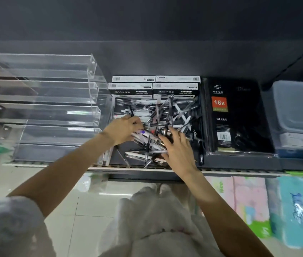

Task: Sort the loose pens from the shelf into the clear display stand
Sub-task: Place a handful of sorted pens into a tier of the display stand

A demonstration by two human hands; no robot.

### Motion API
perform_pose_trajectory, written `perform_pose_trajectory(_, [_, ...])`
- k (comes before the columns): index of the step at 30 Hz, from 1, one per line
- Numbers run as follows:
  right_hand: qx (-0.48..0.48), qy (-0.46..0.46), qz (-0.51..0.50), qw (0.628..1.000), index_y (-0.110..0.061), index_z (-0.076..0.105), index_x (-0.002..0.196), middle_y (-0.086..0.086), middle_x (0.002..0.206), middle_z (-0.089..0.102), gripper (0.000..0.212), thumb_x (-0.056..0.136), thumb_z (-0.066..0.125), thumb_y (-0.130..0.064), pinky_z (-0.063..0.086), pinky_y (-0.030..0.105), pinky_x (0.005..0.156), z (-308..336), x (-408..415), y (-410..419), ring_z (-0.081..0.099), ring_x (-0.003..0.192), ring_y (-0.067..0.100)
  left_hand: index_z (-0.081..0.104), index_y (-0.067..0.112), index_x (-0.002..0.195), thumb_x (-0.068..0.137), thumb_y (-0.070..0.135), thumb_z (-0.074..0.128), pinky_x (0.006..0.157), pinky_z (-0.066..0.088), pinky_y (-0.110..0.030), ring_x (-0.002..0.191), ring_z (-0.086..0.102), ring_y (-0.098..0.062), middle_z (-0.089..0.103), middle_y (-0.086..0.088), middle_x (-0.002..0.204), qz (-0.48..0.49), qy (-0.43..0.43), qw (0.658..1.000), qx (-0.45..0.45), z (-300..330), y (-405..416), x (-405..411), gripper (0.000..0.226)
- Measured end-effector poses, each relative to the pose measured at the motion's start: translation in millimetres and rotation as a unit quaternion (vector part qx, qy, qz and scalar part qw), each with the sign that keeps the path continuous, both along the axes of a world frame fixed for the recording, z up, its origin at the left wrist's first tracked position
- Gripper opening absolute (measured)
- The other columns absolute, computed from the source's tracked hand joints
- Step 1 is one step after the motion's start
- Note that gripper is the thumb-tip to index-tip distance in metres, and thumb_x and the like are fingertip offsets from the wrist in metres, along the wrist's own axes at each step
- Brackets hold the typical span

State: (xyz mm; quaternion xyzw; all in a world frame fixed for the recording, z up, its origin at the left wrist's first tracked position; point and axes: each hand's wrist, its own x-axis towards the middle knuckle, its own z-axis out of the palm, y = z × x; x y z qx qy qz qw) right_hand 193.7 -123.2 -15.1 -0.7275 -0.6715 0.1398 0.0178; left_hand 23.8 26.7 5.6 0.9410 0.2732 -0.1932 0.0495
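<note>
A heap of loose pens (165, 115), black and clear-bodied, lies on the dark shelf (239, 164) between the clear display stand (43, 93) and a black diary. The stand has several stepped tiers that look empty. My left hand (122, 129) is in the left side of the heap, fingers curled round a few pens. Over the heap's lower right part lies my right hand (178, 149), its fingers spread and touching the pens; whether it grips any I cannot tell.
Several white and black pen boxes (154, 86) stand behind the heap. A black diary (235, 115) lies to the right, then a lidded plastic box (295, 106). Tissue packs (295, 210) sit on a lower level at right. The tiled floor (72, 201) is below.
</note>
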Motion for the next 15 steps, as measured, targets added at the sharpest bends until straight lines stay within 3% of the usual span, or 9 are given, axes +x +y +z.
perform_pose_trajectory(4, [0.01, -0.003, -0.011, 1.0, -0.024, 0.039, 0.141, 0.013, 0.149, 0.028, 0.064, 0.084, 0.068, -0.023, 0.034, 0.045, 0.108, -3, 7, 3, 0.032, 0.132, 0.031, 0.051, 0.022, 0.129, 0.092, 0.038, 0.054, 0.096, 0.046, -0.032, 0.118, 0.042, -0.017, 0.051, 0.002, 0.128, -0.063, 0.018, 0.996, 0.054, 9, 9, 7, 0.04])
perform_pose_trajectory(11, [0.032, -0.017, -0.037, 0.999, -0.02, 0.045, 0.136, 0.016, 0.145, 0.034, 0.066, 0.076, 0.071, -0.018, 0.034, 0.043, 0.106, -7, 0, 2, 0.037, 0.126, 0.032, 0.037, 0.019, 0.14, 0.091, 0.014, 0.052, 0.11, 0.024, -0.035, 0.127, 0.031, -0.019, 0.04, 0.001, 0.137, -0.148, 0.114, 0.972, 0.144, 11, 8, 12, 0.051])
perform_pose_trajectory(15, [0.059, -0.015, -0.056, 0.997, -0.014, 0.051, 0.132, 0.02, 0.137, 0.044, 0.066, 0.071, 0.075, -0.019, 0.042, 0.046, 0.098, -13, -7, 0, 0.045, 0.119, 0.034, 0.04, 0.017, 0.137, 0.089, 0.009, 0.056, 0.115, -0.006, -0.05, 0.134, 0.032, -0.022, 0.049, -0.003, 0.134, -0.205, 0.142, 0.953, 0.173, 23, 10, 20, 0.051])
